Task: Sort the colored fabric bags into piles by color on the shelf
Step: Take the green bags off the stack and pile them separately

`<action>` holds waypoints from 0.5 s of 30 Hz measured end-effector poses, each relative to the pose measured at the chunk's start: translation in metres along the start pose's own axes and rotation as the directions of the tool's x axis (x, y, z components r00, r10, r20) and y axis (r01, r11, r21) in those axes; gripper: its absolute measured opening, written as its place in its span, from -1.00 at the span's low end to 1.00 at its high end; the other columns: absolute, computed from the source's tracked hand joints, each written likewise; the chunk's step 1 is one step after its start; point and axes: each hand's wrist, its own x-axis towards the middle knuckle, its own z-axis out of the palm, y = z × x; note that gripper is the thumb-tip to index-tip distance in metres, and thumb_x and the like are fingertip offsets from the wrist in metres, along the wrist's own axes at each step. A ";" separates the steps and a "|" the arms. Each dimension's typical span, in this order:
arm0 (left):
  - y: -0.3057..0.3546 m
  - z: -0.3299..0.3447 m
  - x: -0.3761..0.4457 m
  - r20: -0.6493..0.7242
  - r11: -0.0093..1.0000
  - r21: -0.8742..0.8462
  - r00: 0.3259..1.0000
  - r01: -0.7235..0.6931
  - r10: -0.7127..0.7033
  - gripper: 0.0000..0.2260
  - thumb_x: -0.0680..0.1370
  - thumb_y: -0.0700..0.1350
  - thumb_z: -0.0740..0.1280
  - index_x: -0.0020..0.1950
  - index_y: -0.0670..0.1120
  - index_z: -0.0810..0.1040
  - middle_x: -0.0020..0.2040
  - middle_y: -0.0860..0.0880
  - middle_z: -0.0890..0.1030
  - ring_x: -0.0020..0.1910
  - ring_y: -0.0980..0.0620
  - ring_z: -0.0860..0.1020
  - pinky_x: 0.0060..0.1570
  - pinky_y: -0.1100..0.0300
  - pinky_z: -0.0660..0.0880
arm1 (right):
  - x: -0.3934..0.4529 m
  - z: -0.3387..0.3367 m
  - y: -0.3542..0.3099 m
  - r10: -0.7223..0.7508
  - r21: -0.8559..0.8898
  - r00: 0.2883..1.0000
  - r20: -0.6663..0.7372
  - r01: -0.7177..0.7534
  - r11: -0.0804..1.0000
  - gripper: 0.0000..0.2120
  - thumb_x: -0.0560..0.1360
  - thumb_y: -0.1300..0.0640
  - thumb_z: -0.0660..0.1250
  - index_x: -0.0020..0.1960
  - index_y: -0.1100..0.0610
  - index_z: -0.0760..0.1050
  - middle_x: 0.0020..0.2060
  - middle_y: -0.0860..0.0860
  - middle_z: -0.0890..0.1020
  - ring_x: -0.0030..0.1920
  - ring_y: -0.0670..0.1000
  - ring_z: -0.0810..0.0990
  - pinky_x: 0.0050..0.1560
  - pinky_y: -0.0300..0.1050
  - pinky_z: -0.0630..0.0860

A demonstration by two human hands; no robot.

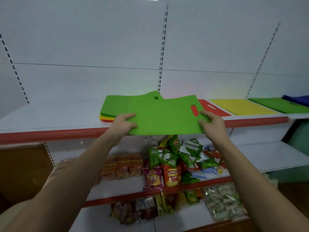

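Observation:
A flat green fabric bag (165, 117) with a cut-out handle is held level over the front edge of the white shelf (50, 118). My left hand (123, 123) pinches its near left edge and my right hand (211, 122) grips its right side by the handle hole. Beneath and behind it lies a mixed stack (107, 117) with another green bag on top and yellow, orange and red edges showing. To the right on the shelf lie a red bag (215, 109), a yellow bag (240, 107), a green bag (280, 105) and a blue bag (299, 100).
The shelf has a red front strip (50, 135) and a white back panel with slotted uprights. Lower shelves hold several snack packets (168, 164) and wrapped goods (222, 201). A brown surface (21, 171) is at lower left.

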 end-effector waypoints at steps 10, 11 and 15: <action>0.057 0.126 -0.015 0.241 0.998 -0.037 0.969 -0.044 0.052 -0.42 0.49 -0.45 0.30 0.49 -0.15 0.38 0.39 -0.12 0.46 0.25 -0.06 0.52 0.19 0.16 0.50 | -0.043 -0.143 0.029 0.159 -0.013 0.982 -0.104 -0.161 0.987 -0.56 0.59 0.43 0.13 0.42 0.19 0.40 0.14 0.07 0.49 0.15 0.27 0.54 0.13 0.24 0.52; 0.063 0.143 -0.017 0.261 0.998 -0.048 0.964 -0.044 0.055 -0.42 0.49 -0.44 0.31 0.49 -0.16 0.37 0.37 -0.13 0.48 0.23 -0.06 0.53 0.19 0.13 0.51 | -0.043 -0.161 0.037 0.182 -0.001 0.976 -0.120 -0.184 0.983 -0.56 0.58 0.44 0.12 0.42 0.20 0.41 0.15 0.10 0.50 0.12 0.26 0.56 0.07 0.17 0.53; 0.084 0.217 -0.035 0.312 0.996 -0.062 0.946 -0.066 0.082 -0.39 0.44 -0.39 0.42 0.48 -0.18 0.38 0.38 -0.11 0.49 0.24 -0.05 0.53 0.23 0.11 0.50 | -0.047 -0.237 0.069 0.289 0.065 0.942 -0.170 -0.282 0.957 -0.52 0.55 0.43 0.11 0.43 0.18 0.40 0.16 0.18 0.57 -0.12 0.09 0.47 -0.15 -0.03 0.38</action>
